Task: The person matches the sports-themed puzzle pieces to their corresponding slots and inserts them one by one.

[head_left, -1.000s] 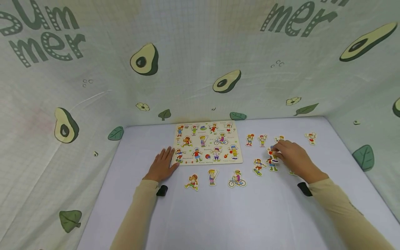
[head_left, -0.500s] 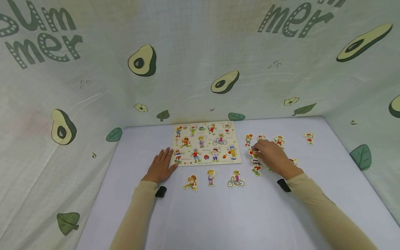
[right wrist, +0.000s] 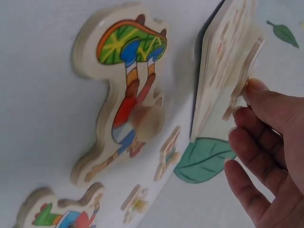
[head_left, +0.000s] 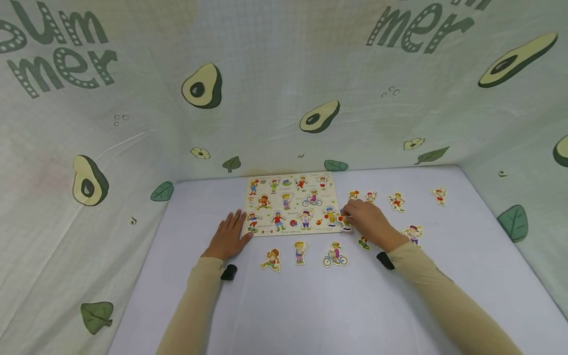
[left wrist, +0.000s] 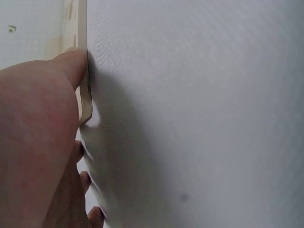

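Flat on the table lies a wooden puzzle board (head_left: 294, 230) printed with children playing sports. My left hand (head_left: 224, 237) rests at its lower left corner, fingers straight, the thumb touching the board's edge in the left wrist view. At the board's right edge my right hand (head_left: 369, 223) pinches a puzzle piece (head_left: 346, 224) of a child with a red ball. In the right wrist view this held piece (right wrist: 244, 78) is seen edge-on, raised apart from the board (right wrist: 218, 71). A skateboarder piece (right wrist: 128, 104) lies close by, partly hidden by the right hand in the head view.
Below the board lie a runner piece (head_left: 271, 260), a piece with a stick (head_left: 300, 252) and a cyclist piece (head_left: 335, 254). Right of it are a footballer piece (head_left: 397, 202), a batter piece (head_left: 413, 233) and a tennis piece (head_left: 439, 196). A printed cloth (head_left: 262, 133) hangs behind.
My right hand has carried the puzzle piece leftward from among the loose pieces to the board's right edge. The batter piece has come into full view. My left hand has stayed put.
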Demonstrator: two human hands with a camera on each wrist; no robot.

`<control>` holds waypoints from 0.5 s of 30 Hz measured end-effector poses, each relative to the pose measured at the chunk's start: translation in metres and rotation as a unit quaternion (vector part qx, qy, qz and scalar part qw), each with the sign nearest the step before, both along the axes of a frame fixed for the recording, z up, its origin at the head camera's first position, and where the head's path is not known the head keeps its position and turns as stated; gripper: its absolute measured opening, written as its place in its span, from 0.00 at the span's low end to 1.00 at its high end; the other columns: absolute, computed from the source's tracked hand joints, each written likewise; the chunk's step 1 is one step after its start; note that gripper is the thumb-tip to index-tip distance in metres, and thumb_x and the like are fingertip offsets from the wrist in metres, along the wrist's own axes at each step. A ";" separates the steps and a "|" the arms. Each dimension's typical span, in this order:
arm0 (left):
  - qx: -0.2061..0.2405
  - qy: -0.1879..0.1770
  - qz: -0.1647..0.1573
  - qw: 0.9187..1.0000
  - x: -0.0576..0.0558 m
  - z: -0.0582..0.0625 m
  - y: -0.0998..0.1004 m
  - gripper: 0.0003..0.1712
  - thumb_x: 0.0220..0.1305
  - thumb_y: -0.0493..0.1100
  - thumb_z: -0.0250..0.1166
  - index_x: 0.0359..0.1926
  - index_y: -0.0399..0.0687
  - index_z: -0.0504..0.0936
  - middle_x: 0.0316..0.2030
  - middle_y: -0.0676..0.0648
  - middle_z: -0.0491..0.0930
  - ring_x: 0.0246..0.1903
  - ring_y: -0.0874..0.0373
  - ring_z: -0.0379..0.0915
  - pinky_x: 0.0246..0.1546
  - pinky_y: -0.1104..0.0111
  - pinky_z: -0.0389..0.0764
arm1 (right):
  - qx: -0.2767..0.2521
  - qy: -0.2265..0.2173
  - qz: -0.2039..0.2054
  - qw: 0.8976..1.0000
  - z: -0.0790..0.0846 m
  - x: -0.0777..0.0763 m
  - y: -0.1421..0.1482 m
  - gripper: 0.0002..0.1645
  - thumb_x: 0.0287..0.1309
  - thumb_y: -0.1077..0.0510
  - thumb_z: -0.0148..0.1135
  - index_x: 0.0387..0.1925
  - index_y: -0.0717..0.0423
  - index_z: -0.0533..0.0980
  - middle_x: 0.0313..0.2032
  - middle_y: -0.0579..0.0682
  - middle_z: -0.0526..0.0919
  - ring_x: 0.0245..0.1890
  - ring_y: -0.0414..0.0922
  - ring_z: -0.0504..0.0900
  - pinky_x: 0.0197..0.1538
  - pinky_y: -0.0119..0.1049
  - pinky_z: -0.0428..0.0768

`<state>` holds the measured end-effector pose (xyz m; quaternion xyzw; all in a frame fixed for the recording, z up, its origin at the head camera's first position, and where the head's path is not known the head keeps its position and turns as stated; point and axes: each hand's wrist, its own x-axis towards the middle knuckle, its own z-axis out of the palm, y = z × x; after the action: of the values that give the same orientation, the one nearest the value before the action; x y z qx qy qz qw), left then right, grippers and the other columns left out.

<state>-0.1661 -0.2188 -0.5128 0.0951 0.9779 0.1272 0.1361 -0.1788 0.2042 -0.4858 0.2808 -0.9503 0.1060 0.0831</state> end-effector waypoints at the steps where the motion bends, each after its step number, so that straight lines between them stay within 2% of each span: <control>1: 0.001 0.000 0.000 1.000 0.000 0.000 0.000 0.45 0.81 0.55 0.56 0.84 0.37 0.50 0.84 0.34 0.45 0.83 0.35 0.36 0.81 0.42 0.43 | 0.000 -0.001 0.002 1.000 -0.001 -0.001 -0.002 0.09 0.60 0.63 0.77 0.42 0.59 0.85 0.40 0.51 0.86 0.42 0.51 0.86 0.46 0.47 0.87; 8: 0.004 -0.005 0.001 1.000 0.001 -0.001 -0.001 0.45 0.82 0.55 0.55 0.84 0.37 0.49 0.84 0.35 0.43 0.83 0.35 0.34 0.82 0.43 0.41 | -0.004 -0.010 0.013 1.000 -0.006 -0.004 -0.012 0.09 0.62 0.62 0.76 0.43 0.58 0.85 0.41 0.51 0.86 0.43 0.51 0.86 0.50 0.47 0.86; 15: 0.015 0.014 -0.001 1.000 0.001 -0.003 -0.001 0.43 0.81 0.54 0.57 0.83 0.36 0.53 0.83 0.34 0.47 0.83 0.34 0.38 0.81 0.41 0.44 | 0.007 -0.014 0.012 1.000 -0.005 -0.010 -0.023 0.08 0.64 0.61 0.75 0.43 0.58 0.85 0.40 0.50 0.86 0.43 0.50 0.85 0.52 0.47 0.85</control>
<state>-0.1653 -0.2194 -0.5155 0.1004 0.9776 0.1400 0.1209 -0.1891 0.1812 -0.4910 0.2913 -0.9487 0.1038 0.0667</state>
